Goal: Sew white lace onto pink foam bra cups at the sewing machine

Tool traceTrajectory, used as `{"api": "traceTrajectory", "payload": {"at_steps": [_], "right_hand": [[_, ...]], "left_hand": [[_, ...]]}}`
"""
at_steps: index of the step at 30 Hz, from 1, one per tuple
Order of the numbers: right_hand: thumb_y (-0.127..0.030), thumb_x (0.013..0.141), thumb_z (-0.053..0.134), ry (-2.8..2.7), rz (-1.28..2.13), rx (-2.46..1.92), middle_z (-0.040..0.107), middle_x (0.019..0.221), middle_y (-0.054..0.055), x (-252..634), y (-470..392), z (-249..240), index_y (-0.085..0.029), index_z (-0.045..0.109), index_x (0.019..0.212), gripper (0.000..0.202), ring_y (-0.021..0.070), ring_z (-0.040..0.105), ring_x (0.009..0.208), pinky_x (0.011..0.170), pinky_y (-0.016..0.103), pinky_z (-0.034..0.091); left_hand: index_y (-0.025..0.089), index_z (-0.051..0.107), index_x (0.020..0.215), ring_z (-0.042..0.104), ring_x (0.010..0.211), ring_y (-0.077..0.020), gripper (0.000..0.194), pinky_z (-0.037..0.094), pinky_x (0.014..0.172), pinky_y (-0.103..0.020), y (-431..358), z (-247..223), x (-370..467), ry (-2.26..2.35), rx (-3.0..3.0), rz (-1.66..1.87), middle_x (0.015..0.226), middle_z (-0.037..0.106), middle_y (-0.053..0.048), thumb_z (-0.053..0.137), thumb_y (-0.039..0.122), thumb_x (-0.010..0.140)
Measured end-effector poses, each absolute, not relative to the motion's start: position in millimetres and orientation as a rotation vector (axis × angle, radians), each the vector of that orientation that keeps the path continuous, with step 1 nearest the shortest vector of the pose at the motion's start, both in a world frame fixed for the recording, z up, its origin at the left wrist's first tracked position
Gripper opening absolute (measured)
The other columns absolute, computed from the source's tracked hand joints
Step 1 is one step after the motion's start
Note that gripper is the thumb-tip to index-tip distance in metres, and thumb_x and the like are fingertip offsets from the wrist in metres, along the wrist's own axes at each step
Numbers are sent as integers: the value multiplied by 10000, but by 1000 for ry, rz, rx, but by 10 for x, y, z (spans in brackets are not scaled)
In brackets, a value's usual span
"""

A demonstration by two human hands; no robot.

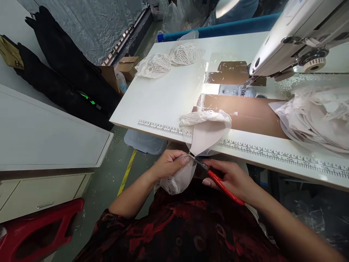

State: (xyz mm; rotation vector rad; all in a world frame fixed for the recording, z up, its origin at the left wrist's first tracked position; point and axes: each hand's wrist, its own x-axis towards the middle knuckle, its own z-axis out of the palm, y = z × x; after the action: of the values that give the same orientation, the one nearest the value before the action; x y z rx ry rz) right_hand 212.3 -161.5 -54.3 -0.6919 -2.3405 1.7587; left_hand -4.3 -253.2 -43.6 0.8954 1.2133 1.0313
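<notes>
Here the left hand (170, 163) pinches a lace piece (178, 180); the right hand (231, 178) grips red-handled scissors (222, 187) touching it. Just beyond both hands runs the white counter (169, 98) with its printed ruler (163, 128), a sewing machine (294, 36) farther off to the right.

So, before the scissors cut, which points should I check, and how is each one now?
1. Left hand pinches the lace piece beside the blades: ok.
2. Right hand holds the red-handled scissors firmly: ok.
3. Blade tips sit at the join between the lace piece and the cream cup: ok.
4. Left fingertips are out of the blades' path: cannot tell, they are very close.
5. The cream cup rests steady on the table edge: ok.
6. A thread lies between the blades: cannot tell, too small.
</notes>
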Motion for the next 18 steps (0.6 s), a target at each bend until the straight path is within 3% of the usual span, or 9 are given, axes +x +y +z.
{"api": "traceTrajectory", "payload": {"at_steps": [9,18], "right_hand": [[-364,831,639,-2432,1629,-630,683,1096,50,2078,-1619,-515,-225,609,1197,392,203,635,917,800,288,492],[-352,845,615,-2496,1461,-644,713,891,51,2116,-1617,-595,-194,647,1013,233,170,637,738,671,253,478]], "left_hand": [[104,682,864,476,600,-70,360,380,561,-172,-2540,-440,-44,1162,855,1059,694,580,-2,642,459,820],[90,635,738,334,508,-39,400,301,486,-162,-2526,-445,-63,1228,992,1033,576,449,34,618,478,833]]}}
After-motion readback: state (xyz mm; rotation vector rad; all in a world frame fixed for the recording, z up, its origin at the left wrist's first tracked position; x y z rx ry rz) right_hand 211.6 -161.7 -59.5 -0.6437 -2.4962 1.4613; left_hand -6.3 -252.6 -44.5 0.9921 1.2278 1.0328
